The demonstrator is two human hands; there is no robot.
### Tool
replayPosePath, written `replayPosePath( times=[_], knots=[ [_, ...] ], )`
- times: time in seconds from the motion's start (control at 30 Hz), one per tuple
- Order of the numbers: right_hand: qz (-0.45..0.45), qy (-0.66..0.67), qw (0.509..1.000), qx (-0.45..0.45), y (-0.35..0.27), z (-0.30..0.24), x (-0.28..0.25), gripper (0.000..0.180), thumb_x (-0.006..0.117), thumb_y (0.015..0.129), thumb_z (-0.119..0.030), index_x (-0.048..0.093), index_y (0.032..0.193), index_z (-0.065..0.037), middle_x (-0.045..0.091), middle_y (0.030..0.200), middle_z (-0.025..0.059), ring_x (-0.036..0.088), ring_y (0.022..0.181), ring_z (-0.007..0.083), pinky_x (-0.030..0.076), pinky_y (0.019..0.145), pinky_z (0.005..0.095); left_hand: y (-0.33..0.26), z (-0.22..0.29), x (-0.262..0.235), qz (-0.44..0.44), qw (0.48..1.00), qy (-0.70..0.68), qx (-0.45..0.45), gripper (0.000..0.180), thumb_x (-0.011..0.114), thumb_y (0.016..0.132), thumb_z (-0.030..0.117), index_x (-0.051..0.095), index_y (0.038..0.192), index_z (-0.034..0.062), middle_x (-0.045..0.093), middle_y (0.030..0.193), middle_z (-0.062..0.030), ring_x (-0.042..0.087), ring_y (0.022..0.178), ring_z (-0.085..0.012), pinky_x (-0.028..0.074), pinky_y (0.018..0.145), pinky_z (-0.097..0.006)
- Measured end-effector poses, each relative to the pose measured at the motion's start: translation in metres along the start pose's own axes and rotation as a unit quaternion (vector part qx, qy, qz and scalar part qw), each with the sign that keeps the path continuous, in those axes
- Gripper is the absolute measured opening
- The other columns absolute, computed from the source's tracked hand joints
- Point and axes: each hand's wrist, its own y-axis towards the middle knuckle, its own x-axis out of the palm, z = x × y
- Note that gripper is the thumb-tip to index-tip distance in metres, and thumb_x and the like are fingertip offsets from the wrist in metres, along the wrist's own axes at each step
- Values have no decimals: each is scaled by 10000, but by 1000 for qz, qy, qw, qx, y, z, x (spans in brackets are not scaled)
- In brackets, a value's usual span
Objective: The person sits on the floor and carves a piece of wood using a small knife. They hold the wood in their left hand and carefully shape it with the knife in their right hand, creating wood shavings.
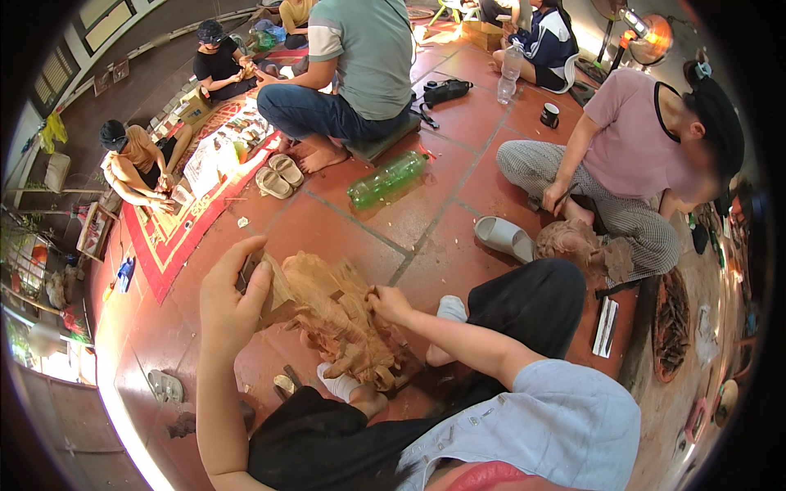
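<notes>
A light brown wood carving (344, 315) with a rough, deeply cut surface stands tilted on the tiles between my feet. At its upper left edge, my left hand (233, 290) is raised with fingers and thumb curved around it; part of the grip is hidden. My right hand (390, 305) presses against the carving's right side with its fingers closed. Whatever those fingers may hold is too small to make out. Beside my left foot lie small tools or wood pieces (285, 383) on the floor.
At right, a person in pink (626, 135) sits by another brown carving (569, 241) and a grey slipper (505, 237). Ahead lie a green plastic bottle (389, 180) and beige sandals (279, 176). Other people sit around a red mat (164, 262). A basket (673, 327) of dark tools stands far right.
</notes>
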Motion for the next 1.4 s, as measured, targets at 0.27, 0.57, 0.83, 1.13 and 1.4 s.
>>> replayPosePath(
  times=[0.27,0.57,0.83,1.13,1.4],
  knots=[
    [28,22,999,9,13,16,-17,270,456,871,-188,621,915,21,654,786,150,637,688,248,484,637,353,1,-8,3,6,1000,-6,-1,328,559,833,203,597,1106,25,644,957,-138,619,888,-238,462,794,-323],
    [26,8,999,-29,-11,-7,-3,248,473,868,-195,612,920,4,626,767,202,626,726,338,480,660,390,-1,-10,1,-3,1000,-10,-21,338,561,829,239,603,1103,45,646,963,-151,630,874,-274,473,773,-346],
    [31,-16,999,-2,8,37,-1,241,485,850,-182,613,949,-2,655,829,183,652,764,310,496,678,376,1,-10,2,10,1000,1,7,331,561,837,252,600,1100,57,646,958,-139,623,875,-278,469,776,-345],
    [-2,112,992,54,14,32,-9,204,465,875,-145,602,897,4,617,705,102,598,582,165,479,516,300,-1,-6,-5,-23,1000,-4,-21,323,551,842,179,577,1114,7,640,944,-132,614,884,-211,452,799,-303],
    [-7,-20,1000,2,-9,12,6,237,484,845,-175,606,922,14,640,743,159,640,632,213,497,607,342,-3,-13,-2,-2,1000,1,-19,339,556,835,267,600,1098,57,648,960,-131,621,888,-284,468,784,-357]
  ],
)
